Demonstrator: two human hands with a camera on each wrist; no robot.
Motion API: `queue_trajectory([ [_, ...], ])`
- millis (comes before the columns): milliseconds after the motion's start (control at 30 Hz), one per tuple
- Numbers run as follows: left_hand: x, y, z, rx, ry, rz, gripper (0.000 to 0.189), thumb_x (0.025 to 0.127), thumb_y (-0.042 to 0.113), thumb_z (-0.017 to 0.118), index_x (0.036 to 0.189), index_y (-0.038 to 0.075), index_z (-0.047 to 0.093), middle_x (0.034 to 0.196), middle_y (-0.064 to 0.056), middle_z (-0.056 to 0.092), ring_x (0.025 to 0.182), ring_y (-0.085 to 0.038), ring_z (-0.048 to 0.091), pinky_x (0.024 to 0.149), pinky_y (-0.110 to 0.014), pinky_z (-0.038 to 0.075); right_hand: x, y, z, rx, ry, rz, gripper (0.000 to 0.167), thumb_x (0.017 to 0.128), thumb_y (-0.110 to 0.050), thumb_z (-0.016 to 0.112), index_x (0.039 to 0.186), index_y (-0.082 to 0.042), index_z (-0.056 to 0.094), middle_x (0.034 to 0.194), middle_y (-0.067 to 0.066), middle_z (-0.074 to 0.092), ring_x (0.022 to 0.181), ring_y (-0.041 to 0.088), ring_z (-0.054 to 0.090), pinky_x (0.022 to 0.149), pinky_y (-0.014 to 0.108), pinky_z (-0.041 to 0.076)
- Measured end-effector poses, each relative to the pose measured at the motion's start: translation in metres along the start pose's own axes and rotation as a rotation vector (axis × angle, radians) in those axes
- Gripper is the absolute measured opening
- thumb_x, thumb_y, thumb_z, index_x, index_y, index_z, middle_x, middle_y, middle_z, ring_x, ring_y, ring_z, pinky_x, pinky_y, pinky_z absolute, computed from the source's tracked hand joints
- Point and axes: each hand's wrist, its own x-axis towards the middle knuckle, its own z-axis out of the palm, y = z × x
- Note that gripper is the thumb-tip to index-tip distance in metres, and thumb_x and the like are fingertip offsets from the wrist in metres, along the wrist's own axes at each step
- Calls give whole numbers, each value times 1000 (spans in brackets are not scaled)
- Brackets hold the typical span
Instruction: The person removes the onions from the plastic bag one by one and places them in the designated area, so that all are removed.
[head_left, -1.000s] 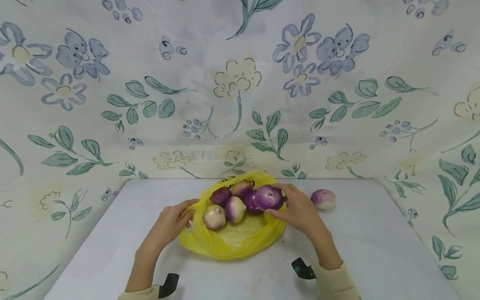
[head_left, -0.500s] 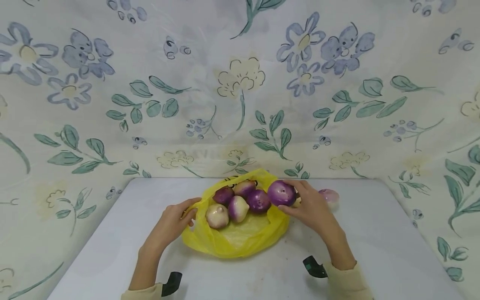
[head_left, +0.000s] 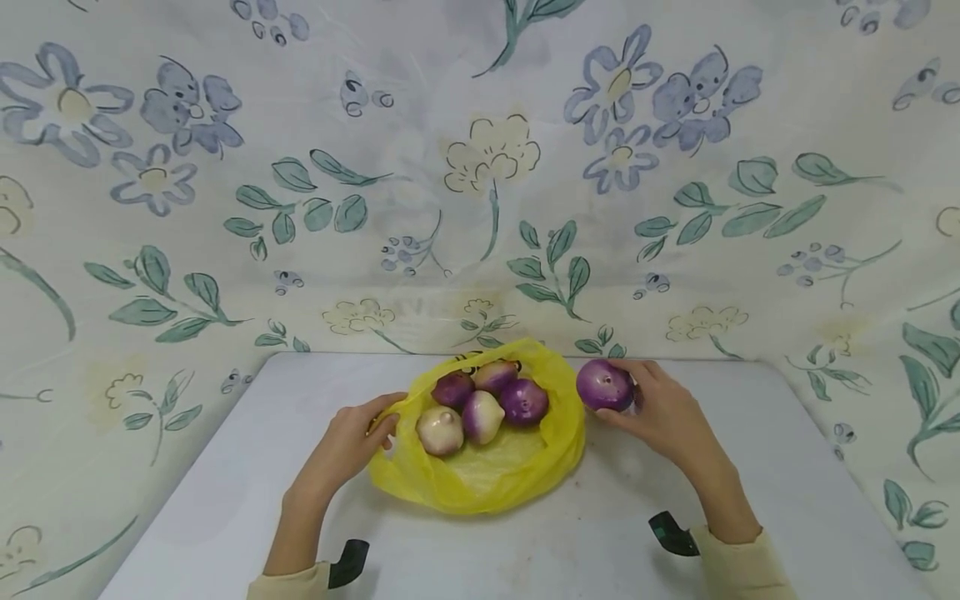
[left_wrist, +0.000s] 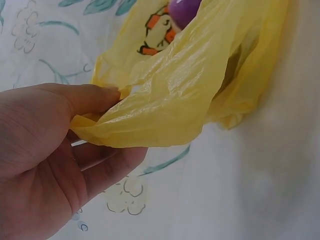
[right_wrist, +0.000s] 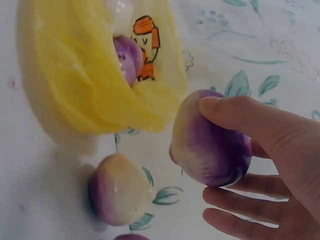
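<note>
A yellow plastic bag [head_left: 480, 498] lies with its mouth spread wide, several purple-and-white turnips [head_left: 525, 402] inside it. My left hand [head_left: 347, 442] pinches the bag's left rim between thumb and fingers; the left wrist view shows the thin plastic [left_wrist: 150, 120] stretched from the grip. To the right of the bag, my right hand [head_left: 667, 412] holds another turnip [head_left: 604, 385], its thumb across the purple-and-cream side [right_wrist: 212, 142] in the right wrist view. The held turnip is apart from the bag.
Below the held one in the right wrist view, a loose turnip [right_wrist: 121, 190] sits on the white table [head_left: 525, 558], with a sliver of one more turnip [right_wrist: 131, 237] at the frame's bottom edge. Flowered cloth [head_left: 420, 250] hangs behind the table.
My right hand has carried the turnip from over the bag's right side out to the right, past its rim. My left hand keeps its pinch on the bag.
</note>
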Motion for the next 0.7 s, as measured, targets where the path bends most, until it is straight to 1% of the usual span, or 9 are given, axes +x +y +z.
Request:
queue_trajectory([
  [100,-1,0,-1,-2,-1,0,39,99,15,57,138,13,55,85,-3,66,68,-12,57,62,-22,47,-4,6,-4,-16,22,-8,70,75,-38,84,133,-13,53,125,18,60,108,39,64,87,57,53],
  [167,-2,0,-2,-4,-3,1,40,99,15,57,138,13,54,86,-4,67,69,-12,57,62,-22,47,-6,10,-7,-24,31,-9,71,75,-38,85,134,-14,53,124,19,60,107,40,64,85,58,53],
  [267,-2,2,-3,-6,-7,-1,40,99,15,57,138,13,55,88,-3,67,69,-12,58,63,-22,48,-9,18,-12,-37,26,15,72,75,-38,84,135,-15,52,126,20,59,107,42,63,85,60,53],
  [400,-1,5,-5,-3,-9,-2,39,99,14,57,138,12,55,84,-2,67,69,-12,58,62,-23,47,-14,30,-17,-55,-4,80,74,77,-39,83,138,-13,49,128,22,57,105,40,63,85,59,53],
  [500,0,6,-5,-3,-8,9,39,99,13,57,138,11,55,81,-2,66,68,-11,58,61,-23,46,-18,40,-19,-53,-6,119,75,77,-39,83,138,-12,49,126,22,57,101,37,63,82,57,54],
  [600,0,6,-4,-4,-10,13,39,99,14,57,138,11,55,81,-2,66,68,-11,58,60,-23,45,-21,50,-20,-38,12,126,74,77,-39,83,136,-10,50,122,22,58,100,35,63,81,55,53],
  [700,0,7,-2,-5,-12,2,38,99,14,57,137,12,56,83,-3,67,68,-11,58,60,-22,46,-23,59,-21,-32,25,127,74,77,-42,82,135,-9,51,120,22,59,99,35,63,80,55,53],
])
